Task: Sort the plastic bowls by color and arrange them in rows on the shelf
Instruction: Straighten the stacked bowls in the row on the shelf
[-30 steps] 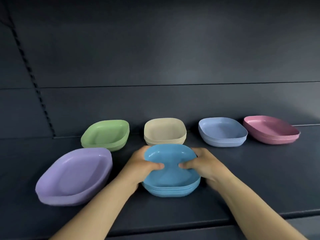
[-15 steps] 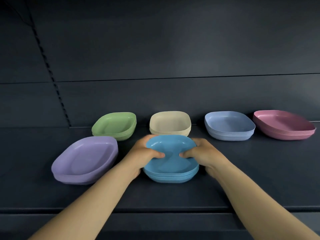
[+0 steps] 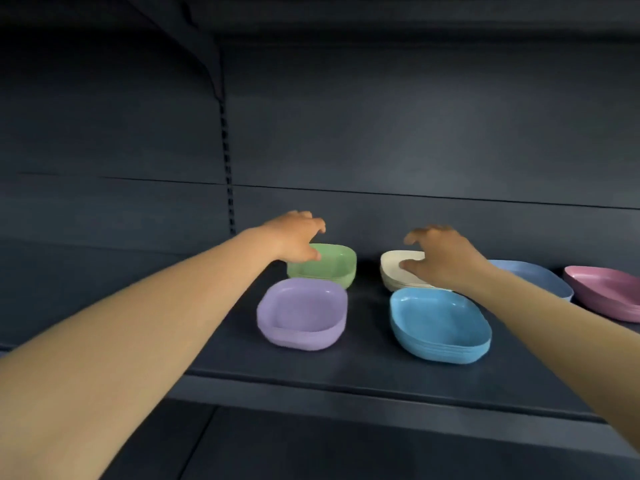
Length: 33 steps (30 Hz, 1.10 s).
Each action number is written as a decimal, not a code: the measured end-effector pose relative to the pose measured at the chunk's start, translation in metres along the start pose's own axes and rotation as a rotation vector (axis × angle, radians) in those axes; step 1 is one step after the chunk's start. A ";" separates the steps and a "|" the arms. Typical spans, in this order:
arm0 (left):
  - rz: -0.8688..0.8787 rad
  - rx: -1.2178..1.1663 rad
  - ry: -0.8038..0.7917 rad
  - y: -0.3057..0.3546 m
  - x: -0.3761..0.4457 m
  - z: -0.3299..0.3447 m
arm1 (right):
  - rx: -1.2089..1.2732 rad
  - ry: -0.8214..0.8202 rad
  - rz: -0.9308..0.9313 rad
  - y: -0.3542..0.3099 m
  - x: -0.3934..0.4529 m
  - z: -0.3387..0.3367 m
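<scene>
Six stacks of bowls sit on a dark shelf [image 3: 346, 368] in two rows. The back row, against the rear panel [image 3: 415, 133], runs green stack [image 3: 334, 266], cream stack [image 3: 394, 271], pale blue stack [image 3: 535, 277] and pink stack [image 3: 602, 292] from left to right. In front of it stand the purple stack [image 3: 303, 313], just ahead of the green one, and the bright blue stack [image 3: 438, 325], just ahead of the cream one. The two front stacks are well apart from each other.

The left hand [image 3: 294, 237] reaches over the green stack with its fingers spread and loosely curved; the thumb lies at the near left rim, the fingers hover above the far side, and it grips nothing that shows. The right hand [image 3: 440, 258] hangs over the cream stack in the same loose claw, thumb low over the bowl's inside, fingers raised above the back edge. Whether either thumb touches plastic cannot be told through the blur. Both forearms stretch in from the lower corners, the right one hiding part of the pale blue stack.
</scene>
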<state>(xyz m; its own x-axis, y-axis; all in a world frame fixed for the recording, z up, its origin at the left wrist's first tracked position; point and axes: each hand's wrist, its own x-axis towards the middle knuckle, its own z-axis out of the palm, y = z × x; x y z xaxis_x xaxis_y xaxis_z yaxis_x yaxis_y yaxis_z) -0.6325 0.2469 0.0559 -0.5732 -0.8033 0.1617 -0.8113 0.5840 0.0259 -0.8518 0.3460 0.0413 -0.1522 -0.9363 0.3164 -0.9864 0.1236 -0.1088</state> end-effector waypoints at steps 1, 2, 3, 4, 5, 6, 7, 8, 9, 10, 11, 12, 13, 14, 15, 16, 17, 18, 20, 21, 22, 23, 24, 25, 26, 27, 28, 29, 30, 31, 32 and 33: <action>-0.003 0.041 -0.003 -0.017 -0.012 -0.007 | -0.028 0.017 -0.013 -0.021 -0.001 -0.003; -0.010 0.066 0.000 -0.035 -0.025 -0.013 | -0.049 0.025 -0.023 -0.044 -0.003 -0.005; -0.015 0.081 0.008 -0.053 -0.038 -0.019 | -0.064 0.025 -0.030 -0.068 -0.006 -0.007; -0.020 0.093 0.014 -0.071 -0.053 -0.026 | -0.072 0.019 -0.037 -0.093 -0.009 -0.008; -0.025 0.103 0.019 -0.090 -0.068 -0.031 | -0.076 0.009 -0.045 -0.119 -0.013 -0.009; -0.029 0.112 0.024 -0.110 -0.085 -0.036 | -0.074 0.001 -0.058 -0.146 -0.016 -0.008; -0.036 0.117 0.028 -0.131 -0.102 -0.041 | -0.066 -0.005 -0.070 -0.173 -0.021 -0.007; -0.045 0.118 0.031 -0.153 -0.118 -0.045 | -0.052 -0.010 -0.082 -0.200 -0.024 -0.005; -0.054 0.118 0.034 -0.175 -0.136 -0.048 | -0.042 -0.016 -0.095 -0.228 -0.027 -0.003; -0.064 0.116 0.035 -0.197 -0.153 -0.050 | -0.040 -0.026 -0.112 -0.256 -0.030 0.000; -0.076 0.118 0.038 -0.219 -0.169 -0.051 | -0.041 -0.035 -0.129 -0.283 -0.031 0.003; -0.089 0.123 0.046 -0.242 -0.185 -0.052 | -0.034 -0.037 -0.148 -0.311 -0.032 0.007; -0.106 0.126 0.058 -0.265 -0.201 -0.053 | -0.017 -0.036 -0.168 -0.339 -0.033 0.011; -0.126 0.123 0.072 -0.288 -0.216 -0.054 | 0.004 -0.038 -0.190 -0.366 -0.032 0.015; -0.150 0.112 0.081 -0.311 -0.231 -0.054 | 0.022 -0.044 -0.214 -0.394 -0.032 0.019; -0.174 0.102 0.082 -0.334 -0.245 -0.055 | 0.037 -0.054 -0.238 -0.421 -0.030 0.023; -0.197 0.097 0.078 -0.357 -0.259 -0.056 | 0.052 -0.063 -0.259 -0.448 -0.028 0.027; -0.216 0.101 0.074 -0.379 -0.272 -0.058 | 0.066 -0.065 -0.279 -0.473 -0.024 0.030; -0.250 0.116 0.080 -0.425 -0.294 -0.063 | 0.080 -0.054 -0.316 -0.522 -0.014 0.038; -0.269 0.122 0.088 -0.448 -0.303 -0.065 | 0.083 -0.052 -0.333 -0.545 -0.008 0.042; -0.288 0.127 0.094 -0.472 -0.312 -0.067 | 0.085 -0.055 -0.350 -0.569 -0.001 0.047; -0.309 0.129 0.094 -0.497 -0.319 -0.067 | 0.083 -0.064 -0.365 -0.592 0.005 0.054; -0.330 0.131 0.090 -0.521 -0.325 -0.067 | 0.081 -0.076 -0.380 -0.615 0.013 0.060; -0.349 0.135 0.084 -0.545 -0.330 -0.067 | 0.079 -0.087 -0.395 -0.637 0.022 0.068; -0.366 0.142 0.082 -0.570 -0.334 -0.068 | 0.079 -0.092 -0.409 -0.660 0.032 0.076; -0.381 0.150 0.085 -0.595 -0.337 -0.068 | 0.084 -0.091 -0.420 -0.683 0.043 0.083; -0.395 0.158 0.089 -0.620 -0.340 -0.068 | 0.093 -0.087 -0.429 -0.707 0.054 0.090; -0.411 0.164 0.091 -0.646 -0.342 -0.068 | 0.106 -0.086 -0.437 -0.731 0.066 0.098; -0.427 0.170 0.087 -0.672 -0.345 -0.068 | 0.123 -0.089 -0.446 -0.756 0.079 0.106; -0.441 0.179 0.075 -0.699 -0.347 -0.069 | 0.139 -0.095 -0.456 -0.781 0.092 0.113; -0.451 0.195 0.053 -0.726 -0.349 -0.072 | 0.153 -0.103 -0.465 -0.805 0.104 0.119; -0.459 0.215 0.025 -0.752 -0.351 -0.075 | 0.167 -0.112 -0.471 -0.829 0.116 0.125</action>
<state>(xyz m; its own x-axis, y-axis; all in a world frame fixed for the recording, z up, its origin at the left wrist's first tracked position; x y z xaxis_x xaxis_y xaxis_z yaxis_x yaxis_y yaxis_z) 0.1877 0.0985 0.0540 -0.1514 -0.9671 0.2046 -0.9858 0.1323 -0.1038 -0.0438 0.0935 0.0505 0.3236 -0.9082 0.2653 -0.9214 -0.3663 -0.1302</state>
